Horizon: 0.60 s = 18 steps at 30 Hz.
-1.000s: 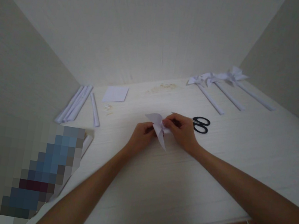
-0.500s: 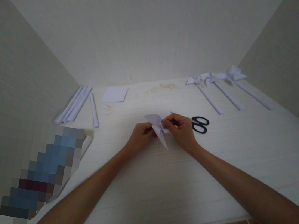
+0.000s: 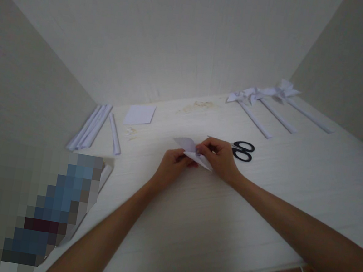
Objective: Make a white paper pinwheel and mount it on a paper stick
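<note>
Between my two hands, above the middle of the table, is a white paper pinwheel point(image 3: 185, 144) with pointed, folded blades. My left hand point(image 3: 173, 164) is closed on it from the left and below, its fingertips partly hidden behind the paper. With thumb and fingers pinched at the pinwheel's centre, my right hand point(image 3: 218, 155) grips it from the right. Black-handled scissors point(image 3: 242, 156) lie just beyond my right hand, their blades mostly covered by it.
Several rolled paper sticks point(image 3: 91, 127) lie at the left, with a single stick point(image 3: 114, 134) beside them. Square white paper point(image 3: 140, 114) rests near the back wall, small scraps point(image 3: 131, 133) in front of it. Three pinwheels on paper sticks point(image 3: 256, 119) lie at the back right.
The pinwheel has turned slightly in my fingers: its lower blade, which pointed down, now points more to the right. Both hands stay in nearly the same place.
</note>
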Each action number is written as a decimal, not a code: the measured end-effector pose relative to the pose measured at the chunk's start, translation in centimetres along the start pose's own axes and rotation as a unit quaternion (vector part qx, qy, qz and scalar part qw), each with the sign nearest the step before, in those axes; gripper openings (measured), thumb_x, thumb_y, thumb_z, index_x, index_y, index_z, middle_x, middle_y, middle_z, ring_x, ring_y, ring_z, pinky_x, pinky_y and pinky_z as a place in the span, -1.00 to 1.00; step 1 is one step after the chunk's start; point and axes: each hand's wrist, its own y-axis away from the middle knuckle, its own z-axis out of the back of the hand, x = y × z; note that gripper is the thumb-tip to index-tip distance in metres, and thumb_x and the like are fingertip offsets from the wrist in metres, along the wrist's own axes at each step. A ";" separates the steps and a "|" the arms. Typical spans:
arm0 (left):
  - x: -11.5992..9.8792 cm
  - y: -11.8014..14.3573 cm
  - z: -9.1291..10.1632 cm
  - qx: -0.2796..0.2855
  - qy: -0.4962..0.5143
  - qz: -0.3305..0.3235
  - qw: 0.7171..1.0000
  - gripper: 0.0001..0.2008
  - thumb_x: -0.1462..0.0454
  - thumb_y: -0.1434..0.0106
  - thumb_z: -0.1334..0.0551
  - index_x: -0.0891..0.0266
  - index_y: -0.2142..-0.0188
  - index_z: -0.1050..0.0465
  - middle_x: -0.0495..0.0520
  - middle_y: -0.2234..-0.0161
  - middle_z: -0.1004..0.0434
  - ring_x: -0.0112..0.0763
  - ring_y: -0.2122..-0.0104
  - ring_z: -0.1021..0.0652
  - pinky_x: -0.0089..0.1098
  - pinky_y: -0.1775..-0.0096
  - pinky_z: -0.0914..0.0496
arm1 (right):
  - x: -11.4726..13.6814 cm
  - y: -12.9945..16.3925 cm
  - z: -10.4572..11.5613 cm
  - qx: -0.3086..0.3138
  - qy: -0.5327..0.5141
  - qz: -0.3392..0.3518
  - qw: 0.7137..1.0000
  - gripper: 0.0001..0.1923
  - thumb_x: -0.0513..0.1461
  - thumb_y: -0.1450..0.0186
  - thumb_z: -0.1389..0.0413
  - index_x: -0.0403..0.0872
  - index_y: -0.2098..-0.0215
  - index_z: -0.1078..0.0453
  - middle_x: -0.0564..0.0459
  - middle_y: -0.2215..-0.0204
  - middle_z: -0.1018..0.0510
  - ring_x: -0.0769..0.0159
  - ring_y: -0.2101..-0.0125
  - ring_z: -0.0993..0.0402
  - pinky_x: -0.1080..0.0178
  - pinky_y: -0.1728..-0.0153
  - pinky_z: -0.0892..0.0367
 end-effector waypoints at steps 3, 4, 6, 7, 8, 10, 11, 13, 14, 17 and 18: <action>0.0 0.0 0.0 0.012 -0.011 -0.012 1.000 -0.82 0.35 -0.05 -0.13 0.30 0.60 -0.46 -0.02 0.60 -0.48 -0.50 0.54 -0.45 -0.48 0.42 -0.32 | -0.3 -0.1 0.0 -0.005 -0.046 -0.023 0.999 -0.82 -0.21 -0.08 -0.10 -0.13 0.62 -0.33 0.12 0.66 -0.41 0.46 0.62 -0.27 0.36 0.57 -0.17; -0.1 0.0 0.0 0.015 -0.012 -0.014 1.000 -0.82 0.35 -0.05 -0.13 0.30 0.60 -0.46 -0.02 0.59 -0.48 -0.50 0.54 -0.45 -0.48 0.42 -0.32 | -0.4 -0.2 0.0 -0.006 -0.055 -0.026 0.998 -0.83 -0.21 -0.08 -0.10 -0.13 0.62 -0.32 0.12 0.66 -0.41 0.45 0.61 -0.28 0.36 0.57 -0.18; -0.3 0.0 -0.1 0.022 -0.006 -0.014 1.000 -0.82 0.34 -0.05 -0.13 0.31 0.61 -0.46 -0.02 0.60 -0.48 -0.50 0.54 -0.45 -0.49 0.42 -0.32 | -0.4 -0.2 0.0 -0.007 -0.064 -0.026 0.998 -0.83 -0.21 -0.08 -0.10 -0.12 0.62 -0.32 0.12 0.66 -0.41 0.45 0.61 -0.29 0.36 0.56 -0.18; -0.4 0.0 -0.1 0.025 -0.002 -0.013 1.000 -0.82 0.33 -0.05 -0.14 0.31 0.61 -0.46 -0.02 0.60 -0.48 -0.50 0.54 -0.45 -0.49 0.43 -0.32 | -0.4 -0.2 0.0 -0.005 -0.068 -0.023 0.997 -0.84 -0.22 -0.07 -0.10 -0.12 0.62 -0.32 0.13 0.66 -0.40 0.46 0.61 -0.28 0.36 0.56 -0.18; -0.5 0.1 -0.1 0.028 0.003 -0.012 1.000 -0.82 0.32 -0.05 -0.14 0.31 0.61 -0.46 -0.02 0.59 -0.48 -0.50 0.54 -0.45 -0.49 0.43 -0.32 | -0.4 -0.2 0.0 -0.003 -0.072 -0.021 0.997 -0.84 -0.22 -0.07 -0.10 -0.11 0.62 -0.32 0.13 0.66 -0.40 0.46 0.61 -0.28 0.36 0.57 -0.18; -0.6 0.2 -0.1 0.034 0.011 -0.012 0.999 -0.82 0.30 -0.05 -0.15 0.31 0.60 -0.46 -0.01 0.58 -0.49 -0.50 0.53 -0.45 -0.48 0.42 -0.33 | -0.3 -0.2 0.0 0.005 -0.086 -0.021 0.996 -0.85 -0.23 -0.07 -0.11 -0.11 0.62 -0.32 0.14 0.66 -0.40 0.46 0.61 -0.28 0.36 0.56 -0.19; -0.6 0.2 -0.1 0.036 0.015 -0.012 0.999 -0.83 0.29 -0.04 -0.16 0.30 0.59 -0.46 -0.01 0.57 -0.49 -0.50 0.53 -0.45 -0.48 0.41 -0.33 | -0.2 -0.2 0.0 0.009 -0.094 -0.024 0.995 -0.86 -0.23 -0.06 -0.11 -0.11 0.62 -0.32 0.14 0.66 -0.40 0.46 0.61 -0.28 0.36 0.56 -0.19; -0.4 0.3 0.0 0.041 0.026 -0.012 0.999 -0.84 0.28 -0.04 -0.17 0.30 0.59 -0.47 -0.01 0.56 -0.50 -0.50 0.52 -0.46 -0.49 0.40 -0.33 | -0.2 -0.2 0.0 0.015 -0.105 -0.030 0.994 -0.86 -0.24 -0.06 -0.12 -0.11 0.63 -0.32 0.15 0.67 -0.40 0.47 0.61 -0.28 0.36 0.56 -0.19; -0.4 0.3 0.0 0.042 0.031 -0.011 0.999 -0.84 0.28 -0.04 -0.18 0.30 0.58 -0.47 -0.01 0.56 -0.50 -0.51 0.52 -0.46 -0.49 0.40 -0.33 | -0.1 -0.2 0.0 0.018 -0.108 -0.033 0.993 -0.86 -0.24 -0.05 -0.12 -0.11 0.63 -0.31 0.15 0.67 -0.40 0.47 0.61 -0.28 0.36 0.56 -0.19; -0.1 0.4 0.0 0.040 0.037 -0.006 0.999 -0.86 0.29 -0.02 -0.19 0.29 0.57 -0.48 -0.01 0.56 -0.51 -0.52 0.53 -0.45 -0.50 0.41 -0.32 | -0.1 -0.2 0.0 0.022 -0.108 -0.034 0.993 -0.85 -0.23 -0.05 -0.12 -0.11 0.63 -0.32 0.15 0.67 -0.40 0.47 0.61 -0.27 0.35 0.56 -0.19; -0.1 0.4 0.0 0.038 0.036 -0.006 0.999 -0.87 0.30 -0.02 -0.19 0.29 0.58 -0.48 -0.02 0.56 -0.51 -0.52 0.53 -0.45 -0.50 0.41 -0.32 | -0.2 -0.2 0.0 0.023 -0.106 -0.033 0.994 -0.85 -0.23 -0.05 -0.12 -0.11 0.63 -0.32 0.15 0.67 -0.40 0.47 0.61 -0.27 0.35 0.57 -0.18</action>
